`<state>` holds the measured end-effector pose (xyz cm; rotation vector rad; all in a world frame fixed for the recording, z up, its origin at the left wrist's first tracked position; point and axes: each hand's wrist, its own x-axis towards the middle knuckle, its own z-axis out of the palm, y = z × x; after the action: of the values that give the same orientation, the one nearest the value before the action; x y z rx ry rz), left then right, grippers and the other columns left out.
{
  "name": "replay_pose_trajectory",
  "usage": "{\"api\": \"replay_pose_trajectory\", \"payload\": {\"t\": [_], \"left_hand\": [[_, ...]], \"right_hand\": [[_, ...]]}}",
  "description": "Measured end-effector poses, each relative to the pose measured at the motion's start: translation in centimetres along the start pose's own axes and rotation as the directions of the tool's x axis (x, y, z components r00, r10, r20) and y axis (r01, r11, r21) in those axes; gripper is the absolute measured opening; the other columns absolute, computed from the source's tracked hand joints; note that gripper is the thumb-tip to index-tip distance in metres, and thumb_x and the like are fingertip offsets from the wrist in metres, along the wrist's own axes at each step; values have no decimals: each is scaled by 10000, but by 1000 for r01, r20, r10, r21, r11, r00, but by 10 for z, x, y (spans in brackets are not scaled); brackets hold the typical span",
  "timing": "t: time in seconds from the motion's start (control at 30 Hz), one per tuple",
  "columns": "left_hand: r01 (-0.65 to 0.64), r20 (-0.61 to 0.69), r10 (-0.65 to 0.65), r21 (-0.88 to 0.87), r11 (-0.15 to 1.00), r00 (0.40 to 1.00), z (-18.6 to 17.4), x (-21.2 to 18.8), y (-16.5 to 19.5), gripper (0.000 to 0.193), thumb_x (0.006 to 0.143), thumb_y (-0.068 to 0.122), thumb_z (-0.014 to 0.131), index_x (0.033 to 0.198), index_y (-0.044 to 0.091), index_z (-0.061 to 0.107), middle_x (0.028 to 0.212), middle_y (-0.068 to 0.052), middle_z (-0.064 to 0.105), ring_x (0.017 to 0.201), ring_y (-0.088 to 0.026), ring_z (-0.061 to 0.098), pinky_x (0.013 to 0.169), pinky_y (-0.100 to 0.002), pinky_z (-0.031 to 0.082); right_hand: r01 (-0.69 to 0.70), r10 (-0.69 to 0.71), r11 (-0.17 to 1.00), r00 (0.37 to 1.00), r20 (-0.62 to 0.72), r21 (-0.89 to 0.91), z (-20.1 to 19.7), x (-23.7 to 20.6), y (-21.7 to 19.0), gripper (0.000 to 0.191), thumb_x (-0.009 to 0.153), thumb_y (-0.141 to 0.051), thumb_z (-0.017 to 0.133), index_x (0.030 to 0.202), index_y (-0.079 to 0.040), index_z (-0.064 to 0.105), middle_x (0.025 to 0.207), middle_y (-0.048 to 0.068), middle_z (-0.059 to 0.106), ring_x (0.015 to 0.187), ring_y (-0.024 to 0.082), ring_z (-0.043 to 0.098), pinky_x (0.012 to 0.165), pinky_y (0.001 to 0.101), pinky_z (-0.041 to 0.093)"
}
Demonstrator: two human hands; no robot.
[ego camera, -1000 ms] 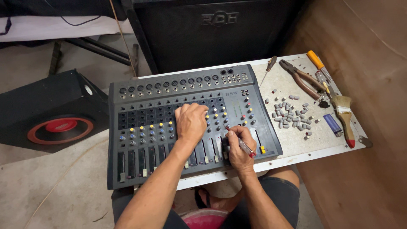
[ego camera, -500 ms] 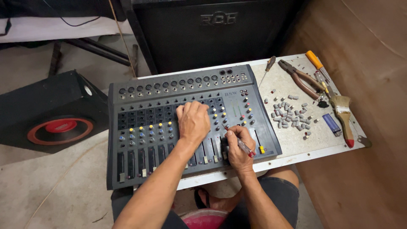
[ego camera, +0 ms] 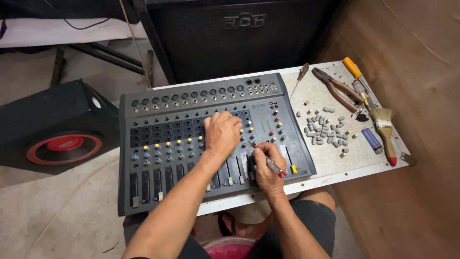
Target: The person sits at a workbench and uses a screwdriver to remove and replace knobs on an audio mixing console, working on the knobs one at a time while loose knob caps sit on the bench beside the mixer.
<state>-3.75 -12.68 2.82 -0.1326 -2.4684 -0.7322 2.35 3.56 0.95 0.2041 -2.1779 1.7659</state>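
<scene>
STEP: working a knob spot on the grey multi-channel audio mixer (ego camera: pixel 191 144), lying mid-table | NEXT: judged to need a steady tool tip | left hand (ego camera: pixel 222 133) palm-down, fingers curled on knobs | right hand (ego camera: pixel 267 169) clamped on red-handled screwdriver (ego camera: pixel 269 162), tip angled far-left

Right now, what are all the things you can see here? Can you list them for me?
Mixer: one, grey, on the white board.
White board: one, across the person's lap.
Small caps: many, grey, right of the mixer.
Pliers: one, dark handles, far right.
Paintbrush: one, red handle, right edge.
Screwdrivers: two, one orange and one dark-handled.
Lighter: one, blue, beside the paintbrush.
Speaker: one, black with red ring, on floor.
Left hand: on the knobs.
Right hand: holding a red-tipped tool.
</scene>
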Motion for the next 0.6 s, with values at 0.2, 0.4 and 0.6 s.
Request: {"api": "replay_pose_trajectory", "payload": {"t": [0.2,0.4,0.6], "left_hand": [[4,-50,-7,-63,998,999,-6,-5,-11,90,863,91,703,923,78,769,943,-90,667,976,-320,621,913,-460,467],[16,-44,-18,-44,999,999,-6,-12,-12,101,833,57,698,909,42,763,982,-131,645,987,-344,590,906,-445,481],[27,-30,-28,-52,998,999,-6,-10,-17,63,829,62,718,860,48,772,941,-120,638,959,-336,587,896,-424,492]], "right_hand": [[-24,25,1000,1000,4,-20,-2,0,0,134,957,-147,654,954,-16,681,777,43,722,706,105,655,676,270,536],[3,-3,1000,1000,8,-29,-3,0,2,140,957,-156,658,965,-17,681,776,45,719,706,110,656,677,274,533],[8,-7,1000,1000,10,-29,-2,0,3,148,955,-167,664,964,-20,680,766,41,711,690,113,647,666,276,533]]}}
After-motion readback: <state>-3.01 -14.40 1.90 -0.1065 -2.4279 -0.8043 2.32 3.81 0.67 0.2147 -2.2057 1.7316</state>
